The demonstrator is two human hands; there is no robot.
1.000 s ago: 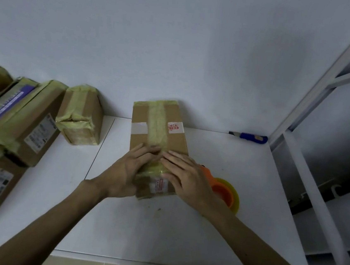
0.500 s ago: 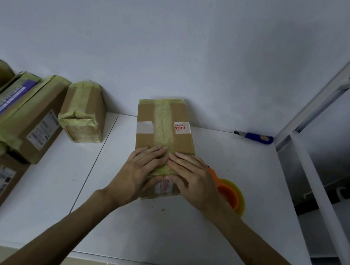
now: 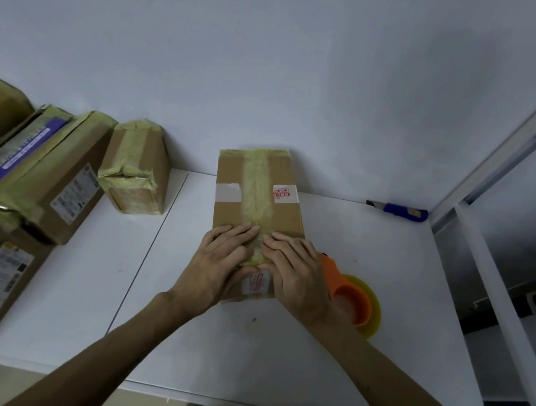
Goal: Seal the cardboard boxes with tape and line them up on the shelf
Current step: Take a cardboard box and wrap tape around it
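Both bare forearms reach in from the near edge of the flat white table (image 3: 244, 349), angling towards each other. The left hand (image 3: 217, 263) and the right hand (image 3: 298, 278) lie palm-down on the near end of the oblong brown cardboard box (image 3: 226, 205), which rests flat at the middle of the table with its long side running away towards the wall. Neither hand grasps anything: the fingers are stretched out straight and close together, pressing on the box top. The fingertips of both hands nearly meet over the wide yellowish strip of tape (image 3: 257, 195) that runs down the lid. The thumbs drop over the box's near edge.

Just beside the right wrist, on the table, sits the orange tape dispenser with its yellow roll (image 3: 352, 297). Farther back on the left stands a small brown box wrapped in yellowish tape (image 3: 137, 172), and left of that a cluster of larger labelled cartons (image 3: 63, 188). A blue-handled utility knife (image 3: 401, 211) lies against the pale wall (image 3: 274, 71). The white metal shelf frame (image 3: 493, 246) rises on the right.
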